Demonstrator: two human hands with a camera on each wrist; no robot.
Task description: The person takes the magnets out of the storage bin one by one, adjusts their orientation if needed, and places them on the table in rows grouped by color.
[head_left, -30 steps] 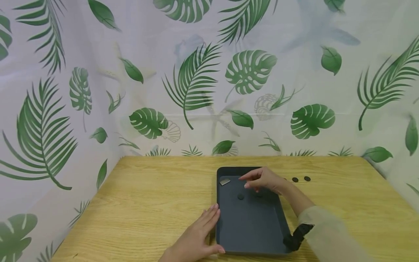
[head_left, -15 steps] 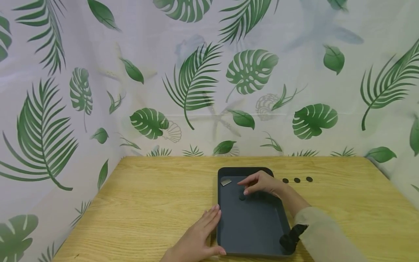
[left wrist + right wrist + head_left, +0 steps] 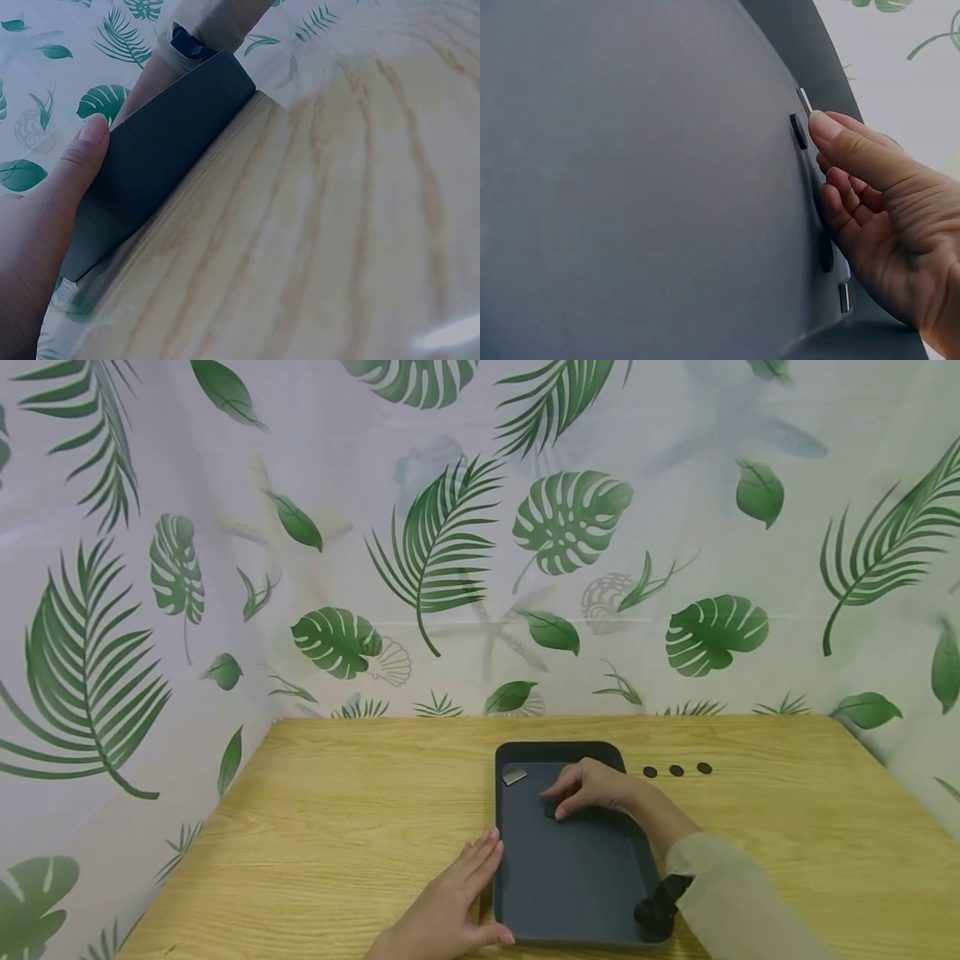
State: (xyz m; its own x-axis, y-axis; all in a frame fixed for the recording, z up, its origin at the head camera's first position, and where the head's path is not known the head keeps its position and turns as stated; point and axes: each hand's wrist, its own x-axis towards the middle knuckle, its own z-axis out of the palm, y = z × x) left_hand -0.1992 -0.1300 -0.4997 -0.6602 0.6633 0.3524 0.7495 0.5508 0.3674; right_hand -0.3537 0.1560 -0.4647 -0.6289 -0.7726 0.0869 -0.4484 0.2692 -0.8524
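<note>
In the head view, my left hand [image 3: 453,893] rests against the left side of a dark grey tray [image 3: 577,885], thumb at its near corner. The left wrist view shows that thumb [image 3: 82,157] on the tray's rim. Inside the tray, my right hand [image 3: 592,787] reaches down with thumb and index finger on either side of a small black disc [image 3: 550,811]. In the right wrist view, the thumb is close beside a black disc [image 3: 799,131]; contact is unclear. A second black disc [image 3: 826,253] lies under the curled fingers. A silver rectangular piece [image 3: 514,776] lies near the tray's far left corner.
Three black discs [image 3: 677,771] lie in a row on the wooden table [image 3: 360,802], right of the tray. Another silver piece [image 3: 844,297] shows in the right wrist view. A leaf-patterned sheet [image 3: 450,543] hangs behind the table.
My right hand has moved down and slightly left to the black disc, its fingertips lowering around it. The row of discs on the table is more fully uncovered. The left hand stays put.
</note>
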